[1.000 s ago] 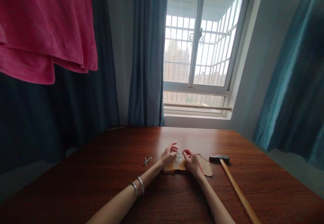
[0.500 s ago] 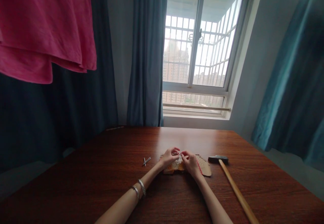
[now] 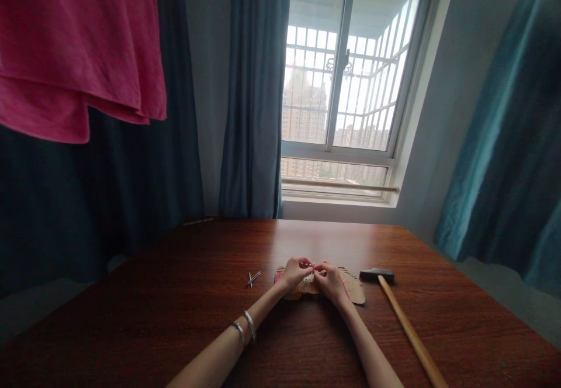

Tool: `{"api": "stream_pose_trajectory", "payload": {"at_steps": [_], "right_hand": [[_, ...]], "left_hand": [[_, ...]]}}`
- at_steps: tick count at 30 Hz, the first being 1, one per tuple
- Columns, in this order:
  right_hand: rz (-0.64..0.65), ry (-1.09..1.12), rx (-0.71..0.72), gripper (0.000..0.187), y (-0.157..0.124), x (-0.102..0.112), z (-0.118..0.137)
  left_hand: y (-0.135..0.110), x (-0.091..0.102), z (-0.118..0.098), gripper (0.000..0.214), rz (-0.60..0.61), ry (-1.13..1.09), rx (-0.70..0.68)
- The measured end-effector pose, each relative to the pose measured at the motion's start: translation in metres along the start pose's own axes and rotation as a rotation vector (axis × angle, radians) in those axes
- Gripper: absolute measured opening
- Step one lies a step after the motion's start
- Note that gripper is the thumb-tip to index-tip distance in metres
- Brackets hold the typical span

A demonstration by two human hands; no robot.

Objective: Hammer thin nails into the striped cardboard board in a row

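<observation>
A tan, pierced board (image 3: 353, 287) with small nails standing in it lies flat on the dark wooden table (image 3: 175, 312). Both my hands rest over its left half. My left hand (image 3: 295, 272) has its fingers curled in a pinch, and my right hand (image 3: 328, 280) is pinched too, fingertips almost meeting the left ones above the board. A thin pale thread or nail seems to be between the fingertips; it is too small to name. Two bracelets (image 3: 245, 326) sit on my left wrist.
A hammer (image 3: 397, 315) with a long wooden handle lies right of the board, head away from me. A few loose nails (image 3: 253, 278) lie left of it. Behind the table are a barred window (image 3: 342, 84), blue curtains, and a pink cloth (image 3: 79, 49) hanging at upper left.
My left fingers, spread a second ago, have closed into a pinch and both hands have drawn together over the board. The view has shifted slightly.
</observation>
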State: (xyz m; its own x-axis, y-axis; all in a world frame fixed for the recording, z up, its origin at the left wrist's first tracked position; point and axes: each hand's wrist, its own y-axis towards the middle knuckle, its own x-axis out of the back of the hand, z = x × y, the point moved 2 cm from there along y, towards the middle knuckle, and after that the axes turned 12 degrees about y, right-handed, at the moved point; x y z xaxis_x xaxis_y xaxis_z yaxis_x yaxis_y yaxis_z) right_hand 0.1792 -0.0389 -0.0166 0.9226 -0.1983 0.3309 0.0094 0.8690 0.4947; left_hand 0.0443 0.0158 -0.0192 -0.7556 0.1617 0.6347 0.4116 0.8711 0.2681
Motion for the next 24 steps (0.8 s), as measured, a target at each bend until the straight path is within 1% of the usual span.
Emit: {"api": "stream_pose_trajectory", "payload": {"at_steps": [6,10,13,14,16,19,21,24], "right_hand": [[0.009,-0.045,-0.001,0.019,-0.001,0.0,-0.002],[0.006,-0.078,0.0,0.018,-0.002,-0.001,-0.001],[-0.015,-0.1,0.006,0.012,-0.001,0.005,0.005],[-0.035,-0.111,0.008,0.014,0.0,0.01,0.009],[-0.096,-0.144,0.006,0.024,0.0,0.026,0.017],[-0.201,-0.228,-0.022,0.031,-0.013,0.06,0.028],[-0.268,-0.302,-0.067,0.033,-0.035,0.087,0.029],[-0.382,-0.443,-0.155,0.04,-0.088,0.125,0.02]], "left_hand": [[-0.002,0.002,-0.005,0.023,-0.021,0.036,-0.004],[-0.002,0.001,-0.005,0.024,-0.037,0.058,-0.02],[-0.002,0.0,-0.004,0.024,-0.048,0.059,-0.027],[-0.002,-0.001,-0.004,0.023,-0.049,0.056,-0.028],[-0.003,-0.001,-0.005,0.023,-0.045,0.053,-0.018],[-0.004,-0.001,-0.007,0.022,-0.037,0.063,0.02],[-0.004,-0.002,-0.007,0.022,-0.045,0.069,0.034],[-0.004,-0.002,-0.006,0.022,-0.062,0.07,0.036]]}}
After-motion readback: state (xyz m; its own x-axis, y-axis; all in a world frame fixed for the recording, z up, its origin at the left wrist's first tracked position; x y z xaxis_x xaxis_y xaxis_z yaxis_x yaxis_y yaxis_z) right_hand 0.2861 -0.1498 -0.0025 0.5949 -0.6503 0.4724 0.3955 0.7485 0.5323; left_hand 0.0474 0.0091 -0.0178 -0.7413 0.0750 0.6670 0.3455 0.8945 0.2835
